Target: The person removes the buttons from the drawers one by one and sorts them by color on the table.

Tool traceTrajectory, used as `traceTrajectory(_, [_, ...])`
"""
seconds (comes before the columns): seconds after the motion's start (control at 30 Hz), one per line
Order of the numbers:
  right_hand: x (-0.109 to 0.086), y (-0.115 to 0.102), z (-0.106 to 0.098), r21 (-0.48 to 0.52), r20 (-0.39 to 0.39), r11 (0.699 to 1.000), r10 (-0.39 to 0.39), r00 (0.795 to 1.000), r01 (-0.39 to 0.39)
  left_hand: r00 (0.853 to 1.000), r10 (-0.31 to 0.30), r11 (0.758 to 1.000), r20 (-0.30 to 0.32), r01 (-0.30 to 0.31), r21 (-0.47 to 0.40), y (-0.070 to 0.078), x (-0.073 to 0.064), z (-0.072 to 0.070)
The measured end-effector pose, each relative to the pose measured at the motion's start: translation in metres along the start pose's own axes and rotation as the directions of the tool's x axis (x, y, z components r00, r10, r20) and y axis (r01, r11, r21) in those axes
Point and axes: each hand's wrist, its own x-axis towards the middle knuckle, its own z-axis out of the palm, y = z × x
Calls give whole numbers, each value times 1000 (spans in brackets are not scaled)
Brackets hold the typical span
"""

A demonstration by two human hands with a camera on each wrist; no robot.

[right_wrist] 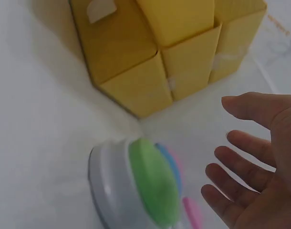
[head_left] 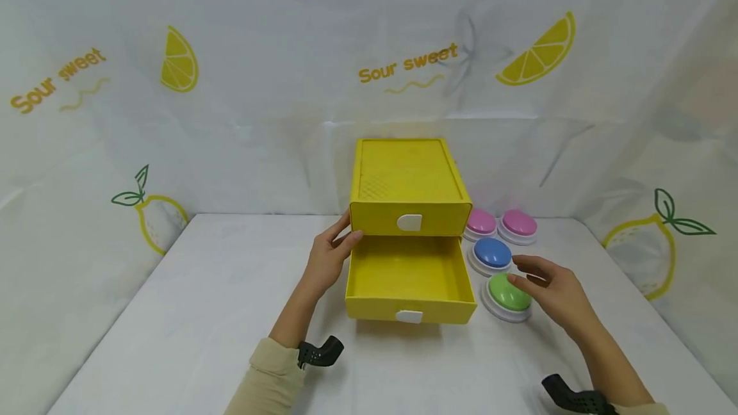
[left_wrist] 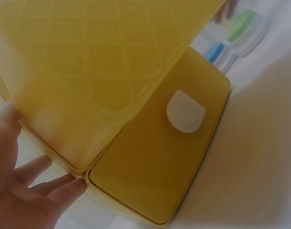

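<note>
A yellow drawer cabinet (head_left: 406,171) stands in the middle of the table. Its drawer (head_left: 375,309) below the top one is pulled out, with nothing inside. My left hand (head_left: 328,261) rests against the cabinet's left side, fingers extended and thumb near the front edge. To the right, my right hand (head_left: 550,293) hovers beside a green push button (head_left: 510,292) with a white base; its fingers are loosely bent and hold nothing. A blue push button (head_left: 492,252) sits just behind the green one. In the left wrist view, a lower drawer (left_wrist: 145,167) with a white tab handle is closed.
Two pink push buttons (head_left: 519,222) stand farther back, one partly hidden by the cabinet. A white sheet with lemon prints (head_left: 259,82) hangs behind and at both sides of the white table (head_left: 219,300). Dark wrist mounts (head_left: 321,351) sit on both wrists.
</note>
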Motion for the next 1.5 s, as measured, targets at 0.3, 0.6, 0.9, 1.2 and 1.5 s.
traceTrajectory(0.3, [-31, -76, -2, 87, -162, 939, -316, 935, 333, 1000, 1, 1000, 15, -1, 1, -1, 2, 1])
traceTrajectory(0.6, [-41, -115, 32, 81, -64, 876, -472, 879, 476, 1000, 5, 1000, 6, -5, 1, -2, 2, 0])
traceTrajectory(0.9, [-42, -127, 57, 63, 8, 844, -535, 845, 533, 1000, -7, 1000, -7, 7, -14, -3, 1, 0])
traceTrajectory(1.2, [-31, -129, 58, 22, -25, 859, -510, 860, 511, 1000, -14, 1000, -2, 14, -21, -2, 2, 1])
traceTrajectory(1.5, [-6, -129, 63, -86, -122, 794, -608, 784, 602, 1000, -28, 999, -13, 28, -32, 3, 0, 0])
